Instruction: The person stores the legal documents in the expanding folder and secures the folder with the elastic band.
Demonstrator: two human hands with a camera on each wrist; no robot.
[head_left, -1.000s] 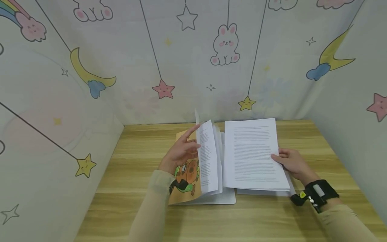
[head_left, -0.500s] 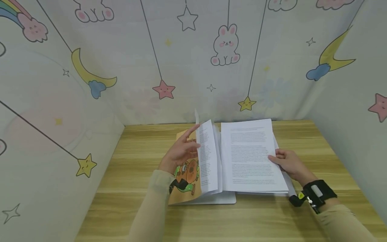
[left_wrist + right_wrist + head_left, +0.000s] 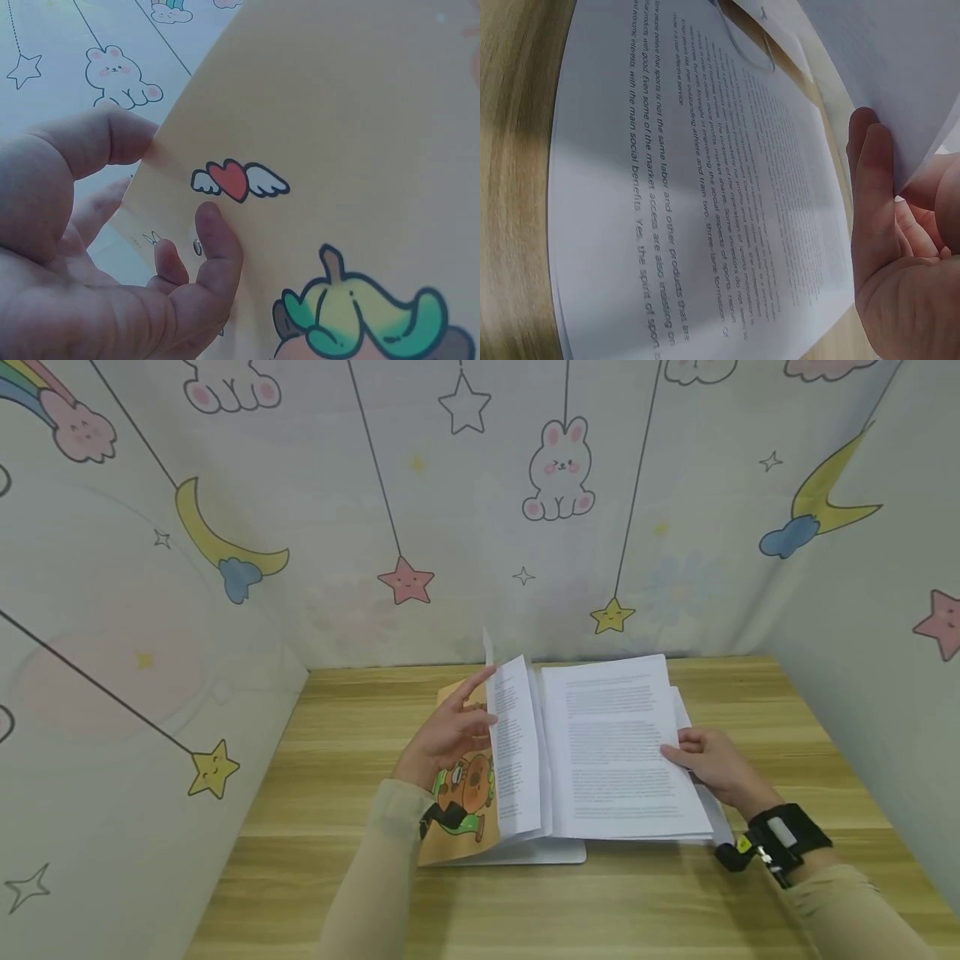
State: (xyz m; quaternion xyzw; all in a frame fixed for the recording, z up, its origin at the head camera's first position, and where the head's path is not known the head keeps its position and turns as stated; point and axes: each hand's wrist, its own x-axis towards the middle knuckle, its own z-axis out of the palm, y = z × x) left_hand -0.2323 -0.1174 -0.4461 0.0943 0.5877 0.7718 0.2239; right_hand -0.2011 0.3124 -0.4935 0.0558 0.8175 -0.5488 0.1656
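Observation:
An orange folder [image 3: 472, 793] with cartoon drawings lies partly open, its cover raised together with some printed pages [image 3: 517, 752]. My left hand [image 3: 448, 735] holds this cover at its edge; in the left wrist view the fingers [image 3: 221, 251] bend against the orange side near a winged heart. On the right, my right hand [image 3: 720, 768] pinches a few printed sheets [image 3: 622, 752] by their right edge, thumb on top. The left edge of these sheets meets the folder's inner pages. Beneath them, in the right wrist view, lies another printed sheet [image 3: 682, 187].
A thin metal loop [image 3: 761, 45] shows at the top of the lower sheet in the right wrist view. The wooden table [image 3: 525, 910] ends at a back wall cloth [image 3: 480, 527] printed with stars and rabbits. Side walls stand left and right.
My right hand has moved slightly left with the printed sheets, bringing their left edge to the folder's inner pages and baring more paper beneath at right. The left hand keeps its place.

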